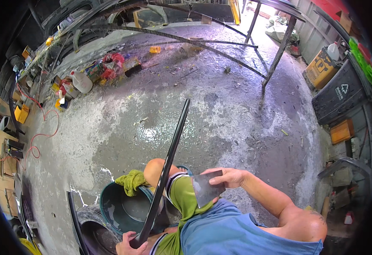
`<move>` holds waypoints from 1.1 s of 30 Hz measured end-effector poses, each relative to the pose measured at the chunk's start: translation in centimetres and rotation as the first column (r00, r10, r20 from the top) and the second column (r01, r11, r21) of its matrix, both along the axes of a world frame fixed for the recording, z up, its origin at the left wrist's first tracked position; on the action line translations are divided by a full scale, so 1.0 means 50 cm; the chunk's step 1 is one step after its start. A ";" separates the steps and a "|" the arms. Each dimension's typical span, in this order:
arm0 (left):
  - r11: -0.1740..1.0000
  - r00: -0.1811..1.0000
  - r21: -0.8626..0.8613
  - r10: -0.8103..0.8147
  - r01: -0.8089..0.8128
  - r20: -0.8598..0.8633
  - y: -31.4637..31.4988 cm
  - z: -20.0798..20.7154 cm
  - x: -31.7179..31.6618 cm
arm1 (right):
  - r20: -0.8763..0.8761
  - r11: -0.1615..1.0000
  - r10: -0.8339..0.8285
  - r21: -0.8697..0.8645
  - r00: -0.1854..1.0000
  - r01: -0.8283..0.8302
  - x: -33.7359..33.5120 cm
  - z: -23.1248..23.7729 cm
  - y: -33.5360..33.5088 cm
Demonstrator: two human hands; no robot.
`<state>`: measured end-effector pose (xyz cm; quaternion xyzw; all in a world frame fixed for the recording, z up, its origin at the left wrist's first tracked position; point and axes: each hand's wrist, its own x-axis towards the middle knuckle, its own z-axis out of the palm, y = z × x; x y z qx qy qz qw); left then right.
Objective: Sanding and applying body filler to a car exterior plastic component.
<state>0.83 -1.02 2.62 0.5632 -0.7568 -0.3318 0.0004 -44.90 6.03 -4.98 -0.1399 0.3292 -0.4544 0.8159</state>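
At the bottom of the frame, my left hand [129, 244] is gripping the lower end of a long, narrow, glossy black strip [164, 170], thumb closing toward the curled fingers. The strip is slanting up toward the centre, its far tip standing free above the floor. Right of it, my right hand [232, 177] is pinching the corner of a thin, dark grey, flat sheet [203, 189], thumb lying across its upper face. The sheet is hanging over my olive-green cloth shorts [181, 197], just apart from the strip; whether it is touching the cloth, I cannot tell.

With the strip being held by one end only, its free length will probably sway, so I am better off bracing it against my leg. The sheet looks limp, so spreading my fingers behind it should give a flatter, steadier hold than one pinched corner.

At the lower left, a dark teal round plastic tub [112, 200] is standing beside my knee, a yellow-green crumpled cloth [130, 182] draping over its rim. Beyond, the wet grey concrete floor [237, 123] is stretching up the frame. A white plastic jug [82, 82] is standing at the upper left; a dark grey plastic bin [337, 95] is leaning at the upper right.
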 end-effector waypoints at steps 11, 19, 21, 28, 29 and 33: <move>0.998 0.996 -0.006 0.065 -0.066 -0.067 0.053 0.037 0.114 | 0.059 0.997 -0.008 -0.074 0.998 0.012 -0.041 0.011 -0.002; 0.987 0.989 0.082 0.145 -0.141 -0.043 0.047 0.035 0.143 | 0.056 0.992 -0.081 -0.087 0.995 0.086 -0.055 -0.019 -0.004; 0.988 0.990 0.078 0.133 -0.130 -0.037 0.043 0.034 0.140 | 0.063 0.994 -0.074 -0.075 0.995 0.078 -0.066 -0.026 -0.001; 0.980 0.981 0.104 0.177 -0.169 -0.073 0.046 0.033 0.139 | 0.374 0.986 -0.108 -0.075 0.921 0.146 -0.058 -0.053 -0.002; 0.980 0.981 0.098 0.182 -0.174 -0.071 0.049 0.030 0.141 | 0.371 0.986 -0.110 -0.074 0.922 0.148 -0.056 -0.054 0.002; 0.979 0.981 0.108 0.183 -0.176 -0.066 0.044 0.029 0.139 | 0.305 0.986 -0.136 -0.049 0.943 0.158 -0.052 -0.056 0.007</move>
